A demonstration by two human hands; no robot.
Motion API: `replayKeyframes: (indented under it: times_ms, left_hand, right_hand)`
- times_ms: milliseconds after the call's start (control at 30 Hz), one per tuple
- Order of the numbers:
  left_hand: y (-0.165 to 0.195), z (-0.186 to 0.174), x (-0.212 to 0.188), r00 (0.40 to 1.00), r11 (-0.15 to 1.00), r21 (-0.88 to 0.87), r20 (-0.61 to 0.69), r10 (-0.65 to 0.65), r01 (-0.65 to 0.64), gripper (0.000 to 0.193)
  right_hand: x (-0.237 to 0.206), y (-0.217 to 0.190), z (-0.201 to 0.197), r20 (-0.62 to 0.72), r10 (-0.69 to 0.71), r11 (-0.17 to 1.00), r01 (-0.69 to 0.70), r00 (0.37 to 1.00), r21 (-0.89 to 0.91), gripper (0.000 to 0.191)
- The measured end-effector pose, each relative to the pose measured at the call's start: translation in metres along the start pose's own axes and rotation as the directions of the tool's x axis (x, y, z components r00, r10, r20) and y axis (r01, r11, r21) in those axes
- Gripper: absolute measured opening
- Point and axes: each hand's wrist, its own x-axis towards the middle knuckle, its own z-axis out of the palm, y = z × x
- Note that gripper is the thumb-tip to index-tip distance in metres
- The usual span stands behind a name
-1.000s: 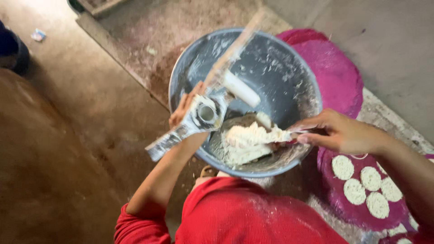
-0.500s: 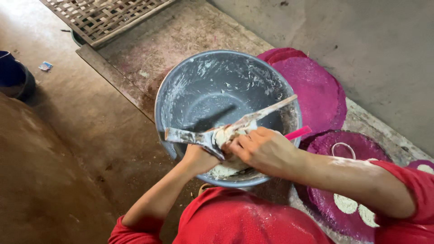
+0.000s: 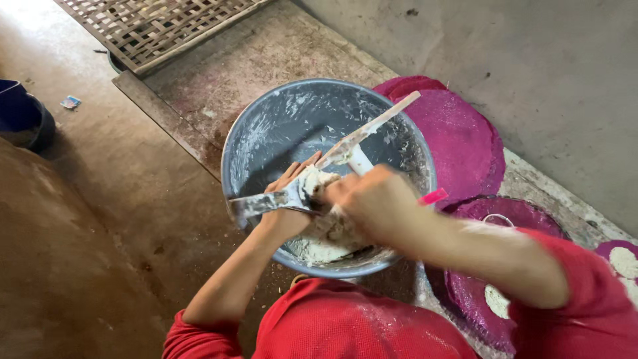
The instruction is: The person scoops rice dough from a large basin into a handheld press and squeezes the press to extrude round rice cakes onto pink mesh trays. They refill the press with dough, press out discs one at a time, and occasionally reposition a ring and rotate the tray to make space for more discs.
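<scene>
A grey-blue basin (image 3: 266,133), smeared white inside, sits on the floor in front of my knees with a lump of white dough (image 3: 319,246) at its near side. My left hand (image 3: 286,206) is closed on a long flat metal-and-wood tool (image 3: 372,126) that lies slanted across the basin, with dough piled on its middle. My right hand (image 3: 372,199) is blurred and presses on that dough right beside the left hand. It grips a small pink-handled scraper (image 3: 433,196), of which only the pink end shows.
Round pink woven trays (image 3: 465,133) lie right of the basin, and the nearer ones carry white dough discs (image 3: 625,262). A woven bamboo lattice (image 3: 166,26) lies at the top. A dark blue container (image 3: 23,119) stands at the left edge. A grey wall rises at the upper right.
My right hand moved left from the dough at the basin's right side onto the tool in my left hand. The tool dropped lower over the basin.
</scene>
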Motion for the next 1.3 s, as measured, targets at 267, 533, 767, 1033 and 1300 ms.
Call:
replayKeyframes:
  times_ms: [267, 533, 767, 1033, 1300]
  left_hand:
    - [-0.024, -0.012, -0.004, 0.978, 0.98, 0.18, -0.203, -0.047, 0.084, 0.041]
    - [-0.029, -0.007, 0.02, 0.944, 0.879, 0.352, -0.195, -0.266, 0.321, 0.053]
    - [-0.022, -0.017, 0.018, 0.983, 0.907, 0.403, -0.174, -0.054, 0.122, 0.055]
    - [-0.032, -0.012, 0.025, 0.949, 0.886, 0.34, -0.113, -0.294, 0.315, 0.083]
    - [-0.028, -0.002, 0.007, 0.947, 0.934, 0.262, 0.148, -0.286, 0.242, 0.088]
  right_hand:
    - [-0.057, 0.024, 0.004, -0.128, 0.259, 0.926, -0.209, 0.957, 0.314, 0.033]
    - [-0.031, -0.04, 0.129, -0.118, 0.536, 0.367, -0.104, 0.836, 0.924, 0.04]
    - [-0.054, -0.002, 0.174, 0.288, 0.57, -0.211, -0.201, 0.769, 0.956, 0.042]
    - [-0.038, -0.029, 0.173, -0.193, 0.516, 0.293, 0.039, 0.834, 0.955, 0.035]
    - [-0.024, 0.053, 0.058, 0.438, 0.261, 0.637, -0.495, 0.86, 0.591, 0.032]
